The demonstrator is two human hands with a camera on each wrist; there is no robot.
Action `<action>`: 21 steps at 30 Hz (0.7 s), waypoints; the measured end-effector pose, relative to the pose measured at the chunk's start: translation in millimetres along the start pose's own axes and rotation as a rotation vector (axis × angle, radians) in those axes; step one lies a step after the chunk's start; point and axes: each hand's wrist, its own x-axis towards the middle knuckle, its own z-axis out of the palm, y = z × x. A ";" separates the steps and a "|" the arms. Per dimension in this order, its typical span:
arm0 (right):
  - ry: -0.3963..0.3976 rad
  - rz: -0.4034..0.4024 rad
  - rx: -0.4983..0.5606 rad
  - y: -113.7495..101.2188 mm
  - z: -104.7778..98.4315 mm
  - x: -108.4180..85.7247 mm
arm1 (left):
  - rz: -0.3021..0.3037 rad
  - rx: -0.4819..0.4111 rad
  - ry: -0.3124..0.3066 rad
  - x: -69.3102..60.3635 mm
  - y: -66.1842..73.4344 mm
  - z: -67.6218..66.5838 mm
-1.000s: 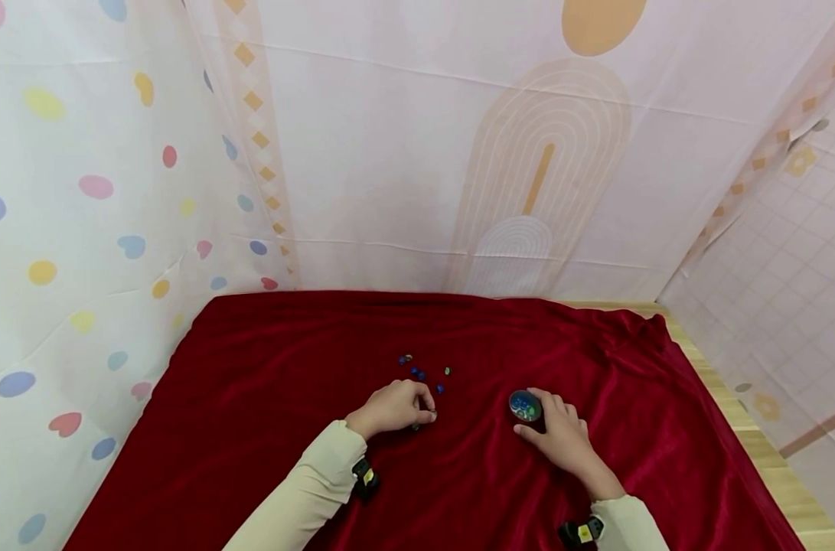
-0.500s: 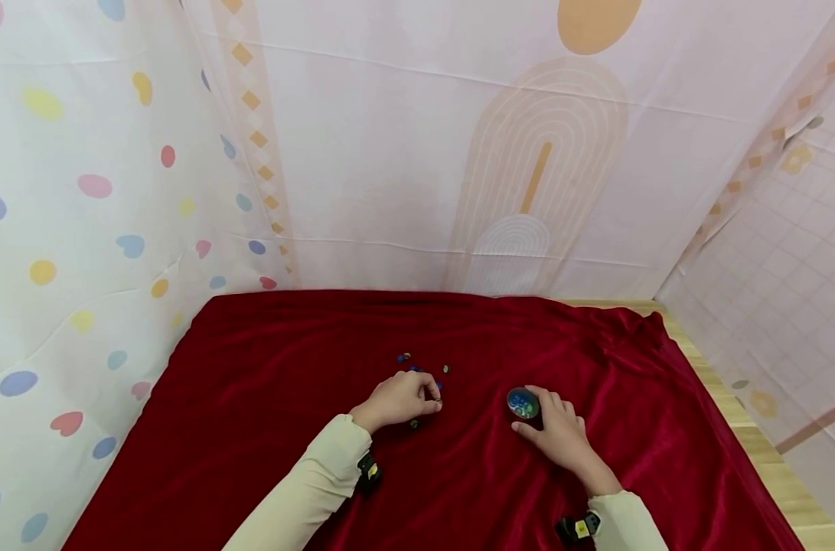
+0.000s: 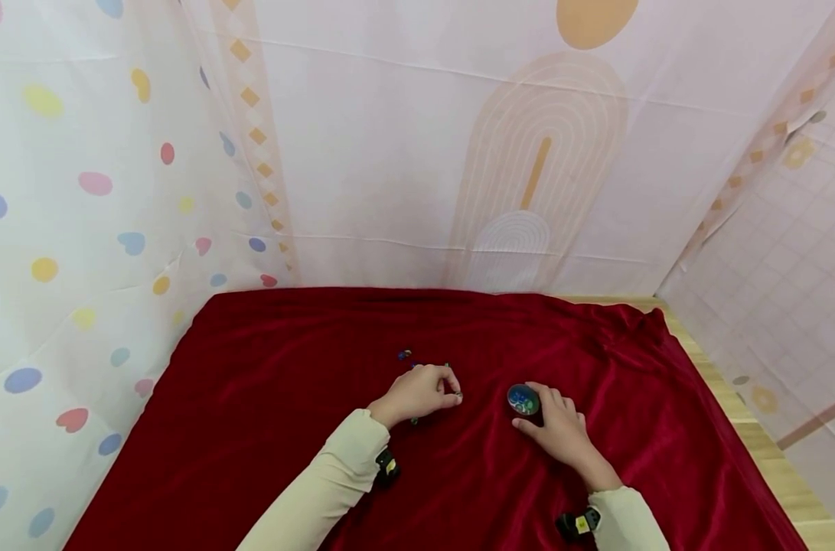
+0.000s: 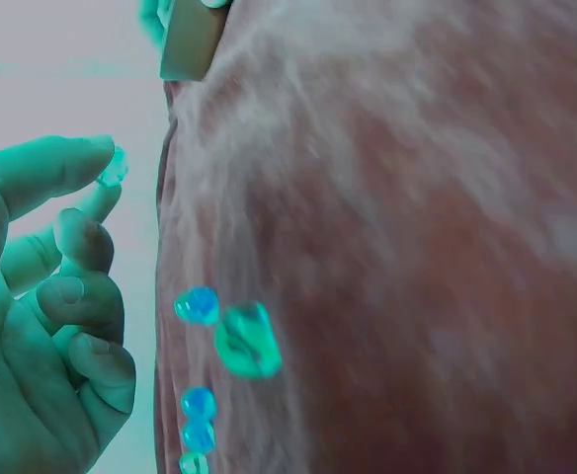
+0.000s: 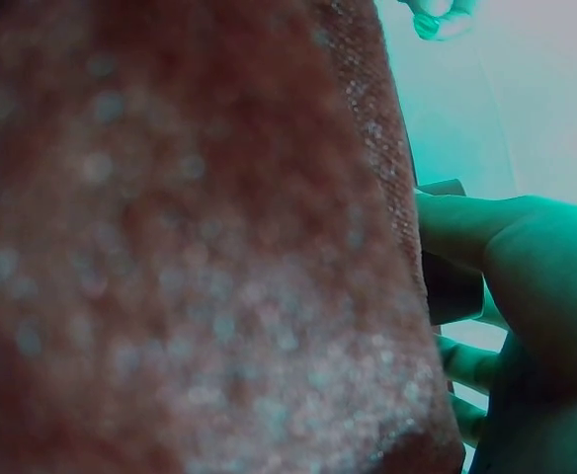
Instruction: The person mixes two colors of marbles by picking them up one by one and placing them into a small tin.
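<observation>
My left hand [image 3: 419, 389] has just moved rightward over the dark red velvet cloth [image 3: 286, 367], its thumb and forefinger pinching a small, shiny, glass-like bead [image 4: 116, 166] of uncertain colour. That brings the bead nearer the round, dark-sided container [image 3: 523, 399] showing blue and green within its rim, though they remain apart. My right hand [image 3: 562, 430] stays curled round the container. Loose blue and green glass-like beads [image 4: 248, 342] lie near my left hand.
</observation>
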 end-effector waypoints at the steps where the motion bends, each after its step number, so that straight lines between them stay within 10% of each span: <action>1: 0.000 0.001 -0.001 -0.3 -0.2 -0.1 | 0.002 -0.001 0.001 1.3 2.6 0.8; 21: 0.004 0.005 -0.011 0.4 2.1 3.2 | 0.042 0.013 -0.016 37.1 50.8 15.4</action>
